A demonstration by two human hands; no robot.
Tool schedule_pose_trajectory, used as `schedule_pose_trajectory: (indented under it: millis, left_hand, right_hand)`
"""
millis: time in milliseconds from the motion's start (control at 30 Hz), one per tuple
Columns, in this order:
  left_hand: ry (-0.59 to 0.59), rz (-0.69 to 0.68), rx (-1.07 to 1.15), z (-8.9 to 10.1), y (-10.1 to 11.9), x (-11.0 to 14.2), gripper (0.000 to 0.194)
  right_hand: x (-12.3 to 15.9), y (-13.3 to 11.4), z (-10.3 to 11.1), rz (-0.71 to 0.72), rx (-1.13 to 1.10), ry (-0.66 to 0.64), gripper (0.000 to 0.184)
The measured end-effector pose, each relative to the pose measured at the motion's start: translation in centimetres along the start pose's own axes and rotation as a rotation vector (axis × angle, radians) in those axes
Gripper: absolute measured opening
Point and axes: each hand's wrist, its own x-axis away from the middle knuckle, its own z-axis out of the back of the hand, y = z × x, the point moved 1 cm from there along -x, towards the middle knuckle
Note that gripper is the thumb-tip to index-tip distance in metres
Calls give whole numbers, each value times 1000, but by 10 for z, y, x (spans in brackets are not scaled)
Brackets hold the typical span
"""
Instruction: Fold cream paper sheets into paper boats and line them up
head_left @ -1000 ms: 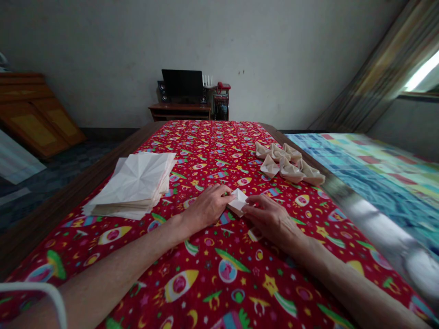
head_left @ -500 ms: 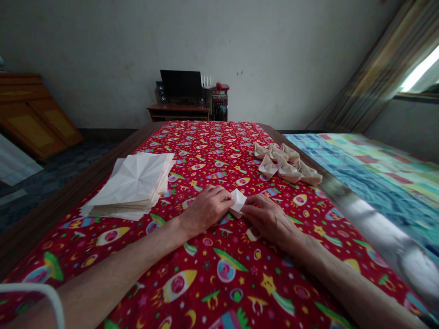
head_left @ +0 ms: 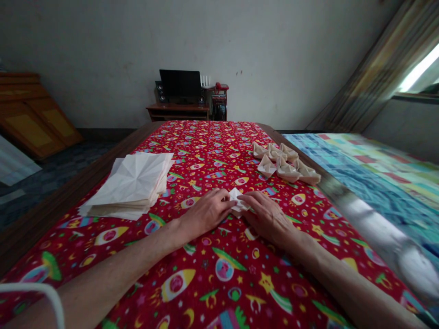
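A small folded white paper (head_left: 236, 193) lies on the red patterned cloth (head_left: 219, 256) between my two hands. My left hand (head_left: 213, 208) is closed at its left side, thumb and fingers pressing on the paper. From the right, my right hand (head_left: 264, 211) has its fingertips on the same paper, with the thumb side partly hidden. To the left is a stack of creased white paper sheets (head_left: 133, 178). Several folded paper pieces with pointed ends (head_left: 287, 170) stand in two rows at the right.
The cloth covers a table with a dark wooden edge (head_left: 363, 214). A bed (head_left: 370, 173) adjoins it on the right. Beyond the far end stand a monitor (head_left: 180, 86) and a red telephone (head_left: 222, 86). A white cable (head_left: 37, 288) curves at the lower left.
My right hand's fingers have moved up and left onto the top of the folded paper, whose folds now look different. My left hand stays almost in place.
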Motion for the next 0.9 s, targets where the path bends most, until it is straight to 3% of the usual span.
schedule_pose_trajectory:
  millis: [167, 333, 533, 700, 900]
  left_hand:
    - [-118, 41, -115, 4, 2, -4, 28]
    - [-182, 39, -165, 5, -2, -9, 36]
    - [-6, 75, 44, 0, -8, -1, 24]
    - [142, 228, 310, -5, -14, 3, 15]
    - [154, 370, 361, -6, -20, -2, 8]
  right_hand:
    - [-5, 1, 0, 78, -34, -69, 22]
    - [-5, 2, 1, 75, -79, -49, 24]
    - [-6, 8, -3, -41, -230, -51, 22]
    - [-13, 13, -7, -163, -285, -18, 24]
    - [-17, 17, -9, -308, -292, -19, 25]
